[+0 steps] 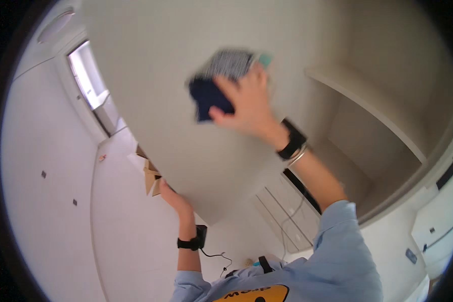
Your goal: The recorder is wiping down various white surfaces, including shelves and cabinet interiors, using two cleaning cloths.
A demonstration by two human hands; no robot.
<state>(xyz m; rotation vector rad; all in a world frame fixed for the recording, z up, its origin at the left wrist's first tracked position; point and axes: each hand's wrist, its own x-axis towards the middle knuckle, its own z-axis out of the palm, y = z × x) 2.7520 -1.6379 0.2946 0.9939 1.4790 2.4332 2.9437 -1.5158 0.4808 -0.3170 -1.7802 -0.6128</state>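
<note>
My right hand (pixel 247 102) is pressed over a folded cloth (pixel 211 96), dark blue on one part and striped grey with a bit of green on another. The cloth lies against or just above a broad pale panel (pixel 166 94); blur hides whether they touch. Around the left edge of that panel, my left hand (pixel 173 196) rests with its thumb up, and its other fingers are largely out of sight. Black bands with small devices are on both wrists.
Pale cabinet shelves (pixel 366 102) stand at the right. An opened cardboard box (pixel 151 175) shows past the panel's left edge. A cable (pixel 283 234) hangs near drawer fronts (pixel 283 211) lower down. White wall (pixel 49 151) and a bright doorway (pixel 88 75) are at the left.
</note>
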